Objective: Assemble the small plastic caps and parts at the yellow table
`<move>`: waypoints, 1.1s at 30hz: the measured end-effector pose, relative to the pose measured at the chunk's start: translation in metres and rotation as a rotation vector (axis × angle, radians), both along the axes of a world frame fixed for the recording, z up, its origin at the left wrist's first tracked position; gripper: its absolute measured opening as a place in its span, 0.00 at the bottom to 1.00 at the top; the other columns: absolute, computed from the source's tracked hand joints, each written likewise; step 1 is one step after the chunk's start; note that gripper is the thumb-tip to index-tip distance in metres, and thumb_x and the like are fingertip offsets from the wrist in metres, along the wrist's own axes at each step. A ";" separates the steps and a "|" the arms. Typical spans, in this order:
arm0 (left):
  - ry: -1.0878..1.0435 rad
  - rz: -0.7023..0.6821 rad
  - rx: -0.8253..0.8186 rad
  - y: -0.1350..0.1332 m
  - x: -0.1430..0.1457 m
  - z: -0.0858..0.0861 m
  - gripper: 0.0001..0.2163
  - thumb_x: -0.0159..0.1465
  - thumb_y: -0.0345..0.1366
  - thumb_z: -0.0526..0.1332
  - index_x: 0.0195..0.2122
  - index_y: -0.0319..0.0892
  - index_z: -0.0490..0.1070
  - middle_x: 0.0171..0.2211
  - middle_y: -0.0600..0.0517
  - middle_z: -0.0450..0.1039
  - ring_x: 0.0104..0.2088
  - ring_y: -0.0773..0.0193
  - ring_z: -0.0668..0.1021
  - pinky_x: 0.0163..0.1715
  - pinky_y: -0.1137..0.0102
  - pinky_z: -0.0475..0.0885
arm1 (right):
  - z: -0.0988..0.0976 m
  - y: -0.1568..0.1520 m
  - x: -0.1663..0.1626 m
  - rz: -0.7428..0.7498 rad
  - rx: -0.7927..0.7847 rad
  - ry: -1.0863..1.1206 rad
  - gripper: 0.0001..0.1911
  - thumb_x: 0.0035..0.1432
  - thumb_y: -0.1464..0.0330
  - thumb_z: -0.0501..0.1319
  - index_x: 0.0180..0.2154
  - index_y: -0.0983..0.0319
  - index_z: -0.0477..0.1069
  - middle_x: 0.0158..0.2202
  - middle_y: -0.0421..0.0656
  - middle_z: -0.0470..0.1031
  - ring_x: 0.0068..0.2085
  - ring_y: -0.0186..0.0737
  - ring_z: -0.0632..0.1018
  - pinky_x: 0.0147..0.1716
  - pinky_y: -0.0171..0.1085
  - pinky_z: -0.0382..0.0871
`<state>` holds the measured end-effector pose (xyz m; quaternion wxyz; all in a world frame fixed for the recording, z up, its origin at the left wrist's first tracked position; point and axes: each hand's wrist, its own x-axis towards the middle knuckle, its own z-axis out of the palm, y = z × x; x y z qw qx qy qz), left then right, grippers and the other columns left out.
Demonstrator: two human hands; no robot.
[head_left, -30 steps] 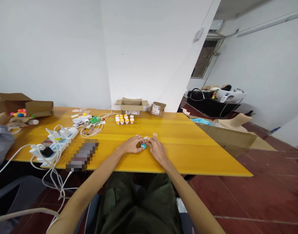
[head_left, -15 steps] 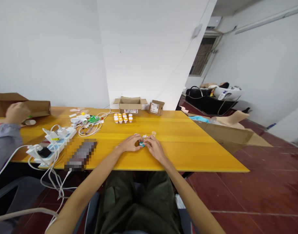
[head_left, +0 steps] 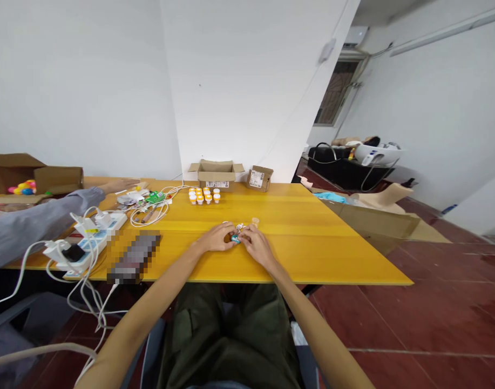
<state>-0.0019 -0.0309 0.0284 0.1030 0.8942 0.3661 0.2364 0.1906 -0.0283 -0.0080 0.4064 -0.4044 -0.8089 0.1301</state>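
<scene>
My left hand [head_left: 219,237] is curled on the table, its thumb and fingertips closed at the left side of a small teal item [head_left: 235,238]. From the right, my right hand [head_left: 255,241] pinches at the same item, fingertips nearly meeting the left ones. The item is too small and too covered by fingers to name. Just beyond the fingertips lies a small white piece with dark marks [head_left: 240,226], partly hidden by the right hand. A small clear, tan-looking cup [head_left: 255,220] stands behind my right hand.
Several orange-and-white lidded tubs [head_left: 204,196] stand before an open cardboard box [head_left: 216,175] and a smaller box [head_left: 260,179]. A phone [head_left: 136,256], a power strip [head_left: 95,243] and cables lie left. A co-worker's sleeved arm [head_left: 65,208] reaches across the table there.
The co-worker's arm has moved right, from the left cardboard box toward the cluttered packets, uncovering colourful pieces in that box. My own hands stay almost where they were.
</scene>
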 end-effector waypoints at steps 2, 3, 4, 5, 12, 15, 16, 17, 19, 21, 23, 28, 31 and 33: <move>0.003 0.000 0.002 0.000 0.000 0.000 0.05 0.63 0.37 0.60 0.38 0.45 0.69 0.39 0.49 0.73 0.43 0.58 0.75 0.46 0.65 0.71 | 0.001 -0.001 0.000 -0.002 -0.002 -0.013 0.09 0.59 0.75 0.58 0.31 0.57 0.75 0.37 0.42 0.74 0.38 0.41 0.77 0.38 0.37 0.70; 0.002 -0.001 0.004 0.000 0.000 0.000 0.05 0.63 0.37 0.60 0.38 0.45 0.69 0.39 0.49 0.73 0.43 0.58 0.75 0.46 0.65 0.71 | 0.001 -0.001 0.000 -0.003 -0.003 -0.016 0.09 0.59 0.74 0.58 0.32 0.57 0.75 0.37 0.42 0.74 0.38 0.40 0.76 0.38 0.37 0.70; 0.001 -0.003 0.007 0.000 0.000 0.000 0.05 0.63 0.37 0.60 0.38 0.45 0.69 0.39 0.49 0.73 0.43 0.58 0.75 0.46 0.65 0.71 | 0.002 -0.001 0.000 -0.004 -0.004 -0.017 0.09 0.59 0.74 0.58 0.32 0.57 0.75 0.37 0.42 0.74 0.37 0.40 0.76 0.37 0.37 0.70; -0.001 -0.006 0.009 0.000 0.000 0.000 0.05 0.63 0.37 0.60 0.38 0.45 0.69 0.39 0.49 0.73 0.43 0.58 0.75 0.46 0.65 0.71 | 0.002 -0.001 0.000 -0.005 -0.003 -0.016 0.09 0.59 0.74 0.58 0.32 0.57 0.75 0.37 0.42 0.74 0.36 0.40 0.76 0.37 0.37 0.70; -0.012 -0.012 0.024 0.000 0.000 -0.001 0.04 0.62 0.36 0.60 0.38 0.45 0.68 0.39 0.49 0.73 0.42 0.58 0.76 0.46 0.64 0.71 | 0.003 -0.003 0.000 -0.023 0.008 -0.023 0.09 0.59 0.73 0.57 0.32 0.57 0.75 0.37 0.42 0.74 0.35 0.39 0.76 0.37 0.38 0.70; -0.008 -0.006 0.028 0.002 0.000 -0.002 0.05 0.61 0.35 0.60 0.39 0.45 0.68 0.38 0.49 0.73 0.42 0.58 0.76 0.46 0.65 0.71 | 0.002 -0.005 -0.001 -0.026 0.014 -0.046 0.10 0.59 0.74 0.57 0.32 0.56 0.75 0.39 0.43 0.74 0.38 0.41 0.77 0.38 0.37 0.70; -0.007 -0.006 0.029 0.002 0.000 -0.002 0.05 0.61 0.35 0.60 0.39 0.45 0.68 0.38 0.49 0.73 0.41 0.58 0.76 0.46 0.65 0.71 | 0.002 -0.005 -0.002 -0.025 0.018 -0.052 0.10 0.59 0.74 0.57 0.32 0.56 0.75 0.39 0.43 0.75 0.39 0.41 0.77 0.38 0.38 0.70; -0.007 -0.006 0.032 0.002 0.000 -0.002 0.05 0.61 0.35 0.60 0.39 0.45 0.68 0.38 0.49 0.73 0.41 0.58 0.76 0.45 0.65 0.71 | 0.001 -0.005 -0.002 -0.022 0.023 -0.055 0.10 0.60 0.74 0.57 0.32 0.56 0.75 0.40 0.43 0.75 0.39 0.41 0.77 0.38 0.38 0.70; -0.004 -0.006 0.035 0.002 0.000 -0.002 0.05 0.61 0.35 0.60 0.38 0.45 0.68 0.38 0.49 0.72 0.41 0.59 0.76 0.45 0.65 0.71 | 0.001 -0.004 -0.002 -0.014 0.036 -0.051 0.11 0.60 0.74 0.56 0.33 0.56 0.75 0.40 0.43 0.75 0.39 0.41 0.77 0.39 0.38 0.71; 0.004 -0.005 0.033 0.001 0.000 -0.001 0.05 0.61 0.35 0.60 0.38 0.45 0.68 0.38 0.50 0.72 0.41 0.58 0.76 0.46 0.65 0.71 | 0.000 -0.003 -0.002 -0.011 0.052 -0.035 0.11 0.61 0.73 0.55 0.34 0.56 0.75 0.40 0.43 0.75 0.40 0.41 0.77 0.41 0.38 0.71; 0.011 -0.005 0.026 0.000 0.000 0.000 0.05 0.62 0.36 0.60 0.38 0.45 0.68 0.38 0.50 0.72 0.42 0.58 0.76 0.46 0.65 0.71 | 0.000 -0.001 -0.001 -0.032 0.076 -0.013 0.12 0.63 0.72 0.53 0.34 0.56 0.74 0.39 0.43 0.75 0.41 0.42 0.76 0.41 0.39 0.71; 0.019 -0.021 0.010 -0.001 -0.001 0.002 0.06 0.61 0.36 0.60 0.40 0.45 0.69 0.40 0.49 0.73 0.45 0.57 0.76 0.49 0.63 0.71 | 0.001 0.004 0.001 -0.146 0.154 -0.034 0.13 0.64 0.73 0.52 0.38 0.56 0.75 0.39 0.45 0.73 0.42 0.45 0.74 0.44 0.42 0.70; 0.027 -0.012 0.023 -0.001 -0.002 0.002 0.07 0.61 0.35 0.59 0.41 0.45 0.69 0.40 0.49 0.73 0.46 0.56 0.76 0.51 0.62 0.70 | 0.004 0.007 -0.002 -0.179 0.191 -0.127 0.14 0.63 0.75 0.52 0.39 0.56 0.75 0.41 0.48 0.73 0.46 0.48 0.73 0.46 0.44 0.68; 0.034 0.001 0.033 0.000 -0.004 0.001 0.07 0.61 0.36 0.59 0.41 0.46 0.70 0.41 0.49 0.73 0.46 0.56 0.76 0.50 0.62 0.71 | 0.005 0.010 -0.006 -0.186 0.214 -0.181 0.13 0.63 0.74 0.54 0.40 0.56 0.75 0.44 0.49 0.74 0.48 0.50 0.72 0.46 0.46 0.67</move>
